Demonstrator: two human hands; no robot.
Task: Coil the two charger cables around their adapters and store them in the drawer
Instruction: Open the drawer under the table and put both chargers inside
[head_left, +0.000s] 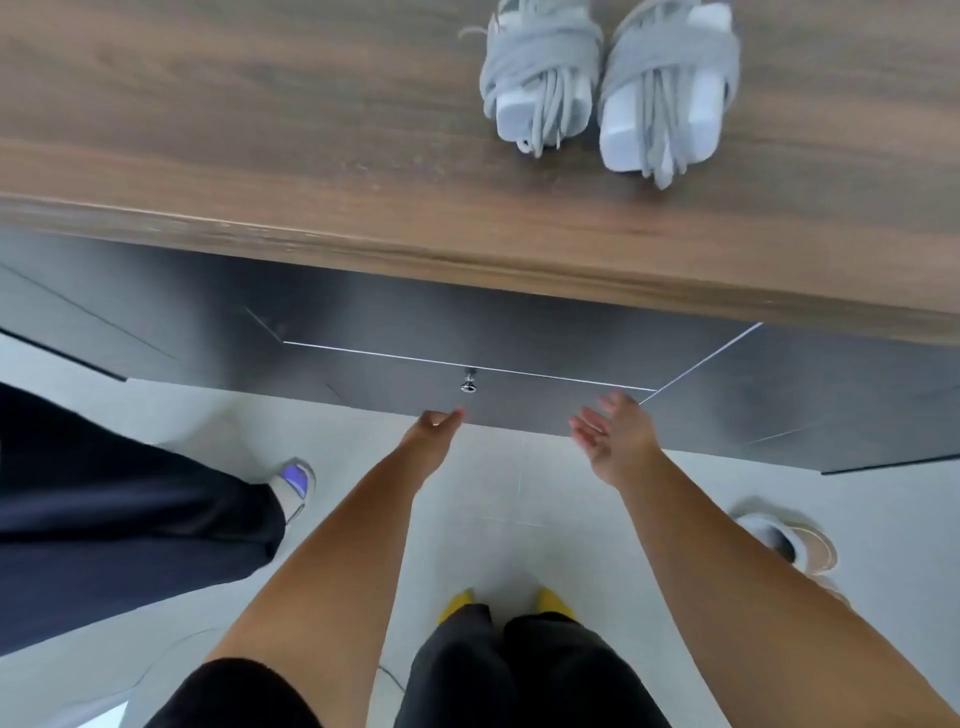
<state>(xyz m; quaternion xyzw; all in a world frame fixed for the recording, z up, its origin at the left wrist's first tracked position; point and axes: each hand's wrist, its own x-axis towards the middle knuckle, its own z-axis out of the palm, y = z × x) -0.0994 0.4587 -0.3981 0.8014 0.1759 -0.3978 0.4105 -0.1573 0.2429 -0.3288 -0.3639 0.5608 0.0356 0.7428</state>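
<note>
Head view looks straight down past both bare arms to the drawer front. Neither hand holds anything: the left hand (436, 422) has its fingers loosely curled and its fingertips just short of the small metal knob (468, 384), near it but not touching; the right hand (613, 431) is spread open, palm turned inward, just right of the knob and close to the drawer (545, 400) face. The drawer looks shut. On the far side, on the wooden counter (260, 130), the two charger bundles sit side by side — the left adapter (540, 83) and the right adapter (670, 93), each already wrapped in its grey cable. So the coiling appears done and opening the drawer is the step in hand. Next the left hand needs to pinch the knob and pull toward the body — then each bundle can be lifted across.
</note>
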